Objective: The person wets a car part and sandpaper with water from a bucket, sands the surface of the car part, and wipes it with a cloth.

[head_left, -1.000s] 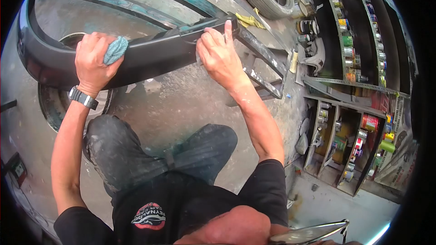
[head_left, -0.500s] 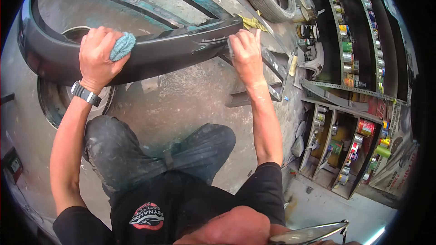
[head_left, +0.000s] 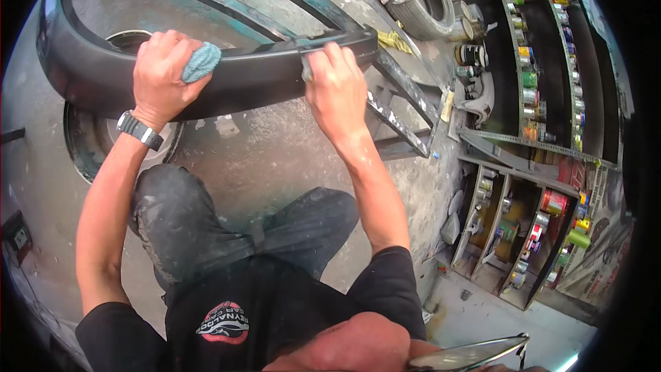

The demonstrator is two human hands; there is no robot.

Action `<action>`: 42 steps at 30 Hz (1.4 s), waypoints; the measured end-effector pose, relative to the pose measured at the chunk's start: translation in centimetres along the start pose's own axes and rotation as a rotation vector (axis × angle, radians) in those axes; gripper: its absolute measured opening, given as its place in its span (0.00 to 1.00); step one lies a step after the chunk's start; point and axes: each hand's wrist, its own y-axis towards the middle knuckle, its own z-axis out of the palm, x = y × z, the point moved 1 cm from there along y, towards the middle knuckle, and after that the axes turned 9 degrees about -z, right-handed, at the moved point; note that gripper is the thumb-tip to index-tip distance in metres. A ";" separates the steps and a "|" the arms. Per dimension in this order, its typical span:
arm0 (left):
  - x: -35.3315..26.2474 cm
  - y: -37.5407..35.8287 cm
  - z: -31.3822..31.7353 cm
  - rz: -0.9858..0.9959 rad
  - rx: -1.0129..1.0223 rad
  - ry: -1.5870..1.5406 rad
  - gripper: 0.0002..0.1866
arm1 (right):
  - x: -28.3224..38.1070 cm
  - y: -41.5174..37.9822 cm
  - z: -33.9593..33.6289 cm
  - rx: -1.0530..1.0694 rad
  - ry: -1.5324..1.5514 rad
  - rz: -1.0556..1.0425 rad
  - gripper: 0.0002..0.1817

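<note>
A long dark car bumper (head_left: 241, 85) lies across the upper left, curving away at its left end. My left hand (head_left: 162, 72), with a watch on its wrist, is closed on a blue cloth (head_left: 202, 63) at the bumper's upper edge. Toward the bumper's right end, my right hand (head_left: 336, 89) presses a small grey pad (head_left: 307, 67) onto the dark surface. The fingers cover most of that pad, and I cannot tell its exact kind.
Metal rails (head_left: 406, 89) run beneath and beyond the bumper. A wheel (head_left: 79, 141) lies on the floor under its left part. A tyre (head_left: 420, 0) with a white rag is at the back. Shelves (head_left: 520, 96) with several paint cans line the right side.
My right hand has slid left along the bumper from its right end, with the pad in it. My left hand and the bumper appear slightly further right in view.
</note>
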 end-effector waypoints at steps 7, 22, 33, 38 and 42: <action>0.5 -0.3 0.0 -0.007 0.017 0.022 0.17 | 0.1 0.5 0.7 -0.042 -0.021 -0.106 0.05; 0.3 -0.4 0.6 0.008 0.039 0.089 0.18 | -15.9 -5.4 -0.1 -0.059 0.222 -0.135 0.21; 0.8 -0.6 0.9 0.011 0.039 0.106 0.18 | -18.7 -5.8 0.3 -0.006 0.092 -0.035 0.19; 0.6 -0.5 0.8 0.030 0.024 0.102 0.18 | -18.4 -5.4 1.0 -0.093 0.054 -0.115 0.16; 0.5 -0.4 0.6 0.013 0.034 0.108 0.17 | -15.7 -5.5 0.0 -0.097 0.041 -0.186 0.15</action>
